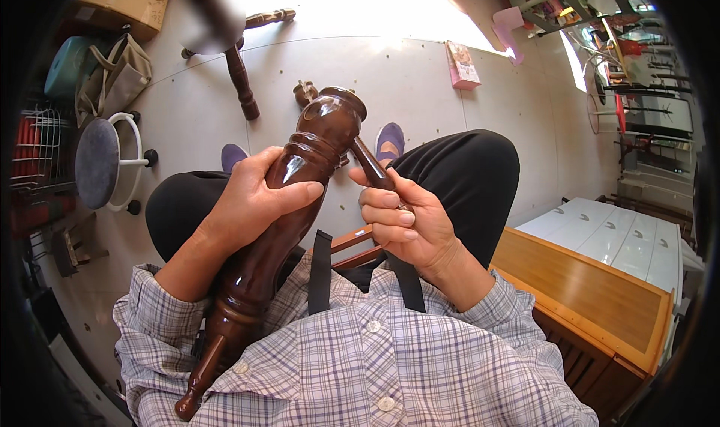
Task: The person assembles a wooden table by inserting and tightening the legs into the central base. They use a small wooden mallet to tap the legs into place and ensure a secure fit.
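Note:
A thick, glossy dark-brown turned wooden post [259,254] lies slantwise across my lap and chest, its wide ringed end pointing away from me. My left hand [262,194] is closed round it just below the rings, thumb on top. Near the wide end, a slim tapered wooden peg [367,160] sticks out to the right. The fingers of my right hand [405,221] are wrapped round the peg's outer end. Its inner end meets the post's side; how it is fixed there is hidden. A dark hole shows on the post near that end. Another peg [199,386] angles off the near end.
Ahead on the floor stand turned wooden legs [241,85]. A round stool [97,163], a beige bag [120,74] and a cardboard box [127,3] are at left. A pink-and-white package [462,67] lies farther right. A wooden cabinet [589,292] is close on my right.

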`<state>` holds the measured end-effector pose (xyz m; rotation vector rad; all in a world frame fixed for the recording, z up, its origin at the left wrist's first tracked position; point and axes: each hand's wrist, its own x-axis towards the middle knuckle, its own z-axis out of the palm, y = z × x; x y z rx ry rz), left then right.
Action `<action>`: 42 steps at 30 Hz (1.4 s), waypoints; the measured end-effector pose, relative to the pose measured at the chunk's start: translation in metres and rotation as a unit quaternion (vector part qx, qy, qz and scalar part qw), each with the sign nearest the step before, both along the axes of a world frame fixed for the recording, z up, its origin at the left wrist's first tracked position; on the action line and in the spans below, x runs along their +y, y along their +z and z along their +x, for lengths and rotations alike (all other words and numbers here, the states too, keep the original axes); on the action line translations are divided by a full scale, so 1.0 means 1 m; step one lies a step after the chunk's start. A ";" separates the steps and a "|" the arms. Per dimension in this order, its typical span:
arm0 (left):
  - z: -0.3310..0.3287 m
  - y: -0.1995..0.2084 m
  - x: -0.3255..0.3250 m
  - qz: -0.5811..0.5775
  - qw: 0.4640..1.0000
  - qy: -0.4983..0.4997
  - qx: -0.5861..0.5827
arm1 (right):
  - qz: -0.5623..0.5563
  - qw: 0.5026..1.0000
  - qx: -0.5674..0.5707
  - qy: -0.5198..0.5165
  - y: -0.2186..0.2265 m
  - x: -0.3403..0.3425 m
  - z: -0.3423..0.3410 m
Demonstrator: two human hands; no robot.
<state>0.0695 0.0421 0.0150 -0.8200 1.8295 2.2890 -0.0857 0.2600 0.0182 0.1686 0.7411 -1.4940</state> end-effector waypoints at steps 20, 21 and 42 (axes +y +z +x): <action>0.000 0.000 0.000 -0.009 1.000 -0.016 -0.003 | -0.026 0.988 -0.139 -0.058 -0.003 -0.008 0.004; 0.000 0.000 0.000 -0.017 1.000 -0.016 -0.006 | 0.000 1.000 -0.028 -0.004 0.003 -0.007 -0.002; -0.003 0.011 0.001 0.024 0.999 -0.027 -0.031 | 0.050 0.996 -0.043 0.053 -0.003 -0.017 -0.007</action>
